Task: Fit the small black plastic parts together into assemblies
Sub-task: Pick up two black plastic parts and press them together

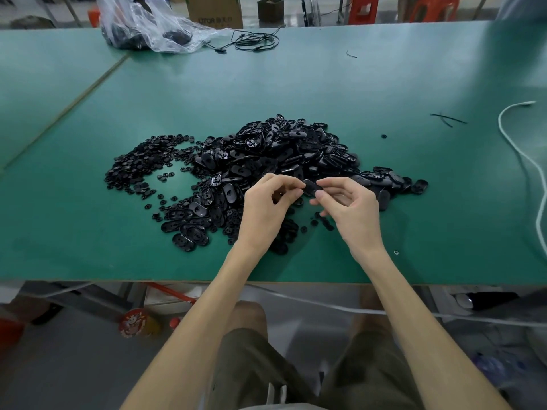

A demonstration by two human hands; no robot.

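Far L of the green table, at about 11 o'clock from the person, a clear plastic bag slumps with dark stuff inside. A black cord is coiled just to its R.

Mid-table, at 10 o'clock from the hands, is a flat scatter of small round bits. It merges on its R into the big oval-shell heap, which sits at 12 o'clock.

Both hands are raised just in front of that heap, near the table's front edge. The left hand has its fingers curled, and thumb and forefinger tips pinch the L end of one oval piece. It may be pressing a round bit in too, but that's hidden behind the fingers.

The oval piece sits between the two hands, at 2 o'clock from the L palm and 10 o'clock from the R. The right hand nips its R end between thumb and forefinger, other fingers loosely bent.

A white cable snakes along the far R, at 3 o'clock.
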